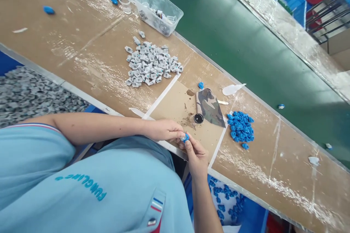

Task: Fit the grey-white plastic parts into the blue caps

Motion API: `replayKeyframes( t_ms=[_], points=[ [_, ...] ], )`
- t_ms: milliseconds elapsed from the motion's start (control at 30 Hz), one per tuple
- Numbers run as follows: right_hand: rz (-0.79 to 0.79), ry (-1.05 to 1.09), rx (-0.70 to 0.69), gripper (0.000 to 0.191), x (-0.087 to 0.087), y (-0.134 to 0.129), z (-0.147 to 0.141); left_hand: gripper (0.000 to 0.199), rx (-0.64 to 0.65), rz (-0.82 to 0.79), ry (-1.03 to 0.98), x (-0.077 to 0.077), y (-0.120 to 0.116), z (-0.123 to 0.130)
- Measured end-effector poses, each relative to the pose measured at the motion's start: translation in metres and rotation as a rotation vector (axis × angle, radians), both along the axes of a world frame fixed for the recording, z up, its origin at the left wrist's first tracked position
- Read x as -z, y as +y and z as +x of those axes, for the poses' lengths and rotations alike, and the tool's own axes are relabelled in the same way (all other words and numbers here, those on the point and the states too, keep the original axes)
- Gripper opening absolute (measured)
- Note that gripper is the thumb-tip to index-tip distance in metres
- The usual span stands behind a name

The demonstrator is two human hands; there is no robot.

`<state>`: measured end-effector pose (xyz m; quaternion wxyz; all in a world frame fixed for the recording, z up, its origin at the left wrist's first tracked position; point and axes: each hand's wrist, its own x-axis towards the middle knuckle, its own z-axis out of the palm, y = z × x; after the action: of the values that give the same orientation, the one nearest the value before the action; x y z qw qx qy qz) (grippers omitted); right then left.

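Observation:
In front of my belly, at the table's near edge, my left hand (pixel 166 130) and my right hand (pixel 197 153) meet. Both are closed around one small blue plastic piece (pixel 185 138), pinched between the fingertips. A pale spot shows on its left side; I cannot tell if that is a second part or a fingernail. Just beyond the hands stands a small cup of dark liquid (pixel 198 118), with brown spills around it. A folded camouflage cloth (pixel 210 105) lies against the cup. My lower fingers are partly hidden.
Grey pieces (pixel 151 62) are heaped left, blue pieces (pixel 240 126) right. A clear plastic tub (pixel 157 9) stands at the far edge, near a white ring (pixel 125 4). A white squeeze bottle (pixel 232 89) lies beyond the cloth. Below the table, a blue crate (pixel 253 214) holds more blue pieces.

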<state>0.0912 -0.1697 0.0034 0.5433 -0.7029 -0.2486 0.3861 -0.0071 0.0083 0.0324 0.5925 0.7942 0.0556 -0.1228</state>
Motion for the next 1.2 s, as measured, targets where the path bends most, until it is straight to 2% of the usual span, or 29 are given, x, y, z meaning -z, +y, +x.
replayKeyframes(
  t_ms=[200,433,600,833,1100,1200],
  points=[
    [-0.012,0.059,-0.004,0.029,0.001,0.0,0.0,0.034,-0.014,-0.103,0.1,-0.001,0.0,0.0],
    [0.006,-0.156,-0.005,0.025,-0.002,0.003,-0.007,0.033,-0.042,-0.184,0.215,-0.003,0.0,0.006],
    [0.015,-0.236,0.005,0.026,0.0,0.003,-0.01,0.035,-0.093,-0.268,0.257,0.003,-0.002,0.007],
    [0.025,-0.276,-0.021,0.026,0.001,0.003,-0.009,0.038,-0.068,-0.289,0.263,0.004,-0.001,0.007],
    [0.019,-0.273,-0.032,0.03,0.003,0.003,-0.006,0.039,-0.031,-0.298,0.169,0.007,0.003,0.003],
    [-0.002,-0.265,-0.022,0.032,0.007,0.003,-0.007,0.04,-0.027,-0.226,0.122,0.006,0.003,0.002]
  ],
)
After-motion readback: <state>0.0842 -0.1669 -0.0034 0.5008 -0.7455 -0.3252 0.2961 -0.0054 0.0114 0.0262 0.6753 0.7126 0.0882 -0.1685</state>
